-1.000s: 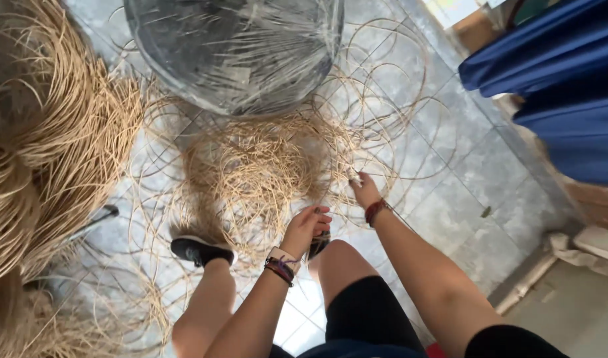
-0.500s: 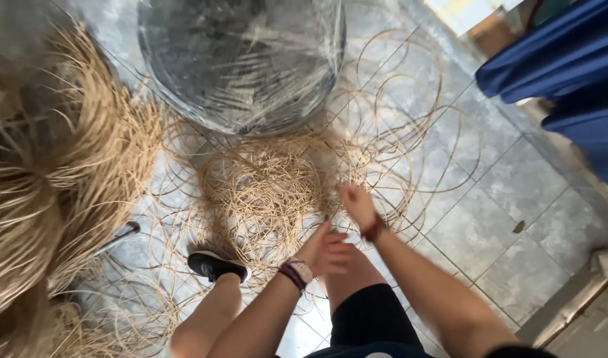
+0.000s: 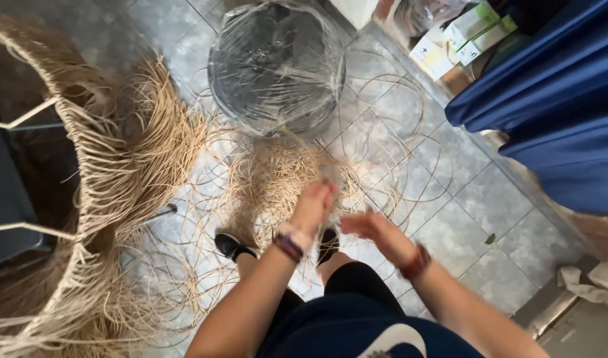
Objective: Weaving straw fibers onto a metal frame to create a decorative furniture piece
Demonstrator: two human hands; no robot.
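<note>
Head view: the left hand (image 3: 314, 205) is raised over a tangled heap of thin rattan strands (image 3: 277, 179) on the tiled floor (image 3: 463, 219); its fingers look gathered together, perhaps on a strand, but motion blur hides any grip. The right hand (image 3: 373, 229) hangs just right of it and nearer, fingers loosely spread, blurred too. The heap lies in the middle of the floor, just beyond two black shoes (image 3: 234, 246). Farther off stands a round stool wrapped in clear film (image 3: 277, 66). At left a half-woven wicker frame (image 3: 98, 185) trails loose strands. Blue cloth (image 3: 556, 113) hangs at right.
</note>
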